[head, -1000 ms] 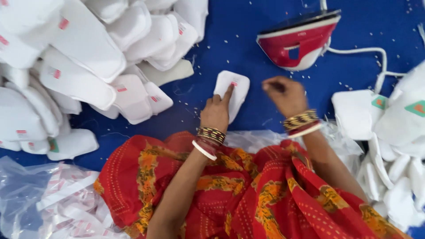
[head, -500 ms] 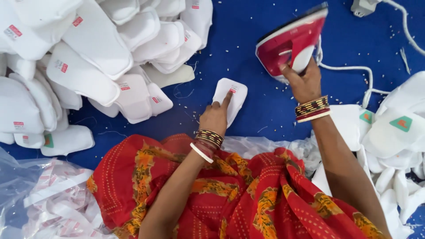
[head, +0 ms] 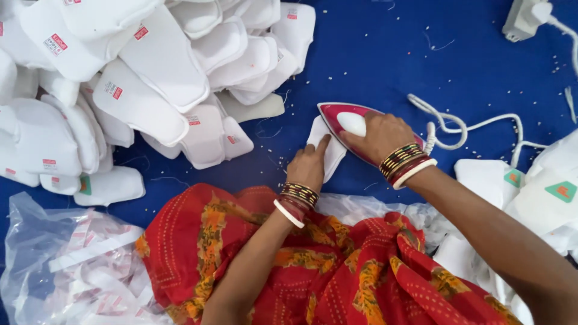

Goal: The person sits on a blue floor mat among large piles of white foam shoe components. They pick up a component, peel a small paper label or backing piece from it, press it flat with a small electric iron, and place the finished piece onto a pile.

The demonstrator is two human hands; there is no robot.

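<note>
Two hands are working at frame centre: the right hand [head: 380, 136] is gripping the red-and-white electric iron [head: 349, 123], closed around it, over the small white fabric piece [head: 328, 157], which the left hand [head: 308, 167] is pressing flat with its fingers extended on the blue cloth surface [head: 385, 54].

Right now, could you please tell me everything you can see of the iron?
The iron is red with a white handle and a white cord trailing right. It lies flat on the blue cloth, tip pointing up-left, over the edge of a small white pad. The right hand grips its handle; the left hand presses the pad.
</note>
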